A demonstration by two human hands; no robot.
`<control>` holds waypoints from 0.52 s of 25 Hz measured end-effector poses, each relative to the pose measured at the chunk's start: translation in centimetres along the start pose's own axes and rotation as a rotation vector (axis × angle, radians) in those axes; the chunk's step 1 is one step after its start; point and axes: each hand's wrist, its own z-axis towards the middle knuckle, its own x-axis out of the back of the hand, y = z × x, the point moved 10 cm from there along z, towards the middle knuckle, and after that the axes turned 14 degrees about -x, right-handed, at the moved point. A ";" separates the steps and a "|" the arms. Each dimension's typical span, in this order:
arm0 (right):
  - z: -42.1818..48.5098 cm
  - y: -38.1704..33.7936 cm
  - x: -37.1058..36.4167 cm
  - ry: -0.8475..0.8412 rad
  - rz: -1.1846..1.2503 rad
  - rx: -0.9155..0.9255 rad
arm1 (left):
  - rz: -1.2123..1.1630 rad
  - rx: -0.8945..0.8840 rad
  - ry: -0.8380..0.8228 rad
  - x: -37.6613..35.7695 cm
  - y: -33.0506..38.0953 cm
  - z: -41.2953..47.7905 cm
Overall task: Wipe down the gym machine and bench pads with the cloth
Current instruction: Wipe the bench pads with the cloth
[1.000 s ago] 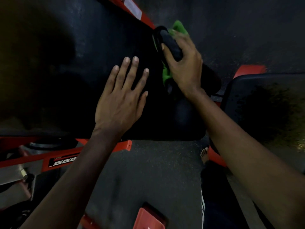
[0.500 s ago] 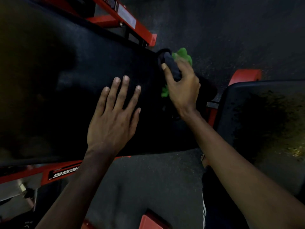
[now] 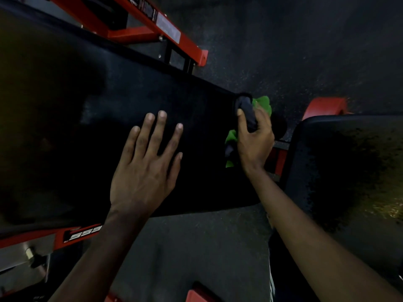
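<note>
A long black bench pad runs from the upper left to the centre right. My left hand lies flat on it with straight, spread fingers. My right hand grips a green and dark cloth at the pad's right end, fingers curled over it. Green folds of the cloth stick out above and below the hand. A second black pad sits to the right, across a narrow gap.
Red steel frame of the machine runs behind the long pad, and another red rail with white lettering lies under its near edge. A red part shows beyond the second pad. Dark speckled floor lies below.
The view has tilted up, so the pad and both hands sit lower in frame. My right hand has slid with the cloth along the pad's end. The left hand stays flat on the pad.
</note>
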 end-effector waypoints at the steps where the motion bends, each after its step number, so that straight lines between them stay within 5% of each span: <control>1: -1.2 -1.1 -0.4 -0.035 0.000 0.035 | 0.001 -0.004 0.000 0.0 0.1 0.1; 6: -10.1 0.6 -0.2 -0.263 -0.121 0.290 | -0.038 0.021 0.032 0.5 0.1 0.1; 13: -7.3 13.6 4.0 -0.130 -0.218 -0.273 | -0.271 0.018 0.070 -0.9 4.8 2.0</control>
